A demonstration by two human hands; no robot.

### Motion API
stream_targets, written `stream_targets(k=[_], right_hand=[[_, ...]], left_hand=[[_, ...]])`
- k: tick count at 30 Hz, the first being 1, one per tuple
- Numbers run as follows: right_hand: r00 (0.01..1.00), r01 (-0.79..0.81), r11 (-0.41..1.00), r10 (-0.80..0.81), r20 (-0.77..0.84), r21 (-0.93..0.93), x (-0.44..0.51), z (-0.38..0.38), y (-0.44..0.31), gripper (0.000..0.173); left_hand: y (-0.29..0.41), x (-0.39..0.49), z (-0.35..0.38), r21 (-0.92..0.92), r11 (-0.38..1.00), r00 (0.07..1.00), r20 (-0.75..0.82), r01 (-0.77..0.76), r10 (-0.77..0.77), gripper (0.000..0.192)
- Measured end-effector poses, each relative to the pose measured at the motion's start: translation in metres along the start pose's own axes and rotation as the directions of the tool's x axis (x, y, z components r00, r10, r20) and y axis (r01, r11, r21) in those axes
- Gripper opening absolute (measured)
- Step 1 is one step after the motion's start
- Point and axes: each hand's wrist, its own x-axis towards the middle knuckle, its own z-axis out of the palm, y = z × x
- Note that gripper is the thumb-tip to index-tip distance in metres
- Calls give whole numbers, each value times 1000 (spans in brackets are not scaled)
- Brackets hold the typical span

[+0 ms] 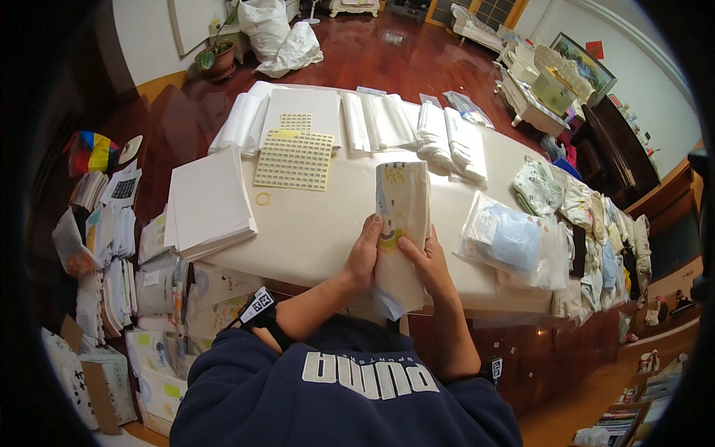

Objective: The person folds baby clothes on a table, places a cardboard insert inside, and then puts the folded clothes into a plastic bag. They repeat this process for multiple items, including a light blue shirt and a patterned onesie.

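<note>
A folded cream cloth point(410, 190) with a printed pattern and a pale blue lower end is held upright between both hands, in front of my chest at the near table edge. My left hand point(364, 251) grips its left side, with the thumb lying up along the cloth. On the other side my right hand point(425, 260) holds it, thumb across the front and fingers behind. To the right of the hands lies a clear plastic bag point(508, 240) with light blue fabric inside. A yellow rubber band point(262, 199) rests on the table to the left.
White card sheets point(212, 201) are stacked at the table's left, near yellow sticker sheets point(293, 162). Plastic sleeves point(357, 123) and folded white bundles point(447, 139) line the far edge. Folded clothes point(595, 240) fill the right end. Packaged goods point(159, 285) stand at lower left.
</note>
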Motion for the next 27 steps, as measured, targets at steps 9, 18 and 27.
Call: stream_targets(k=[9, 18, 27], right_hand=[[965, -262, 942, 257, 49, 209, 0, -27, -2, 48], [979, -74, 806, 170, -109, 588, -5, -88, 7, 52], [978, 9, 737, 134, -159, 676, 0, -102, 33, 57]], left_hand=[[14, 16, 14, 12, 994, 976, 189, 109, -109, 41], [12, 103, 35, 604, 773, 914, 173, 197, -368, 59], [51, 246, -13, 896, -330, 834, 411, -297, 368, 37]])
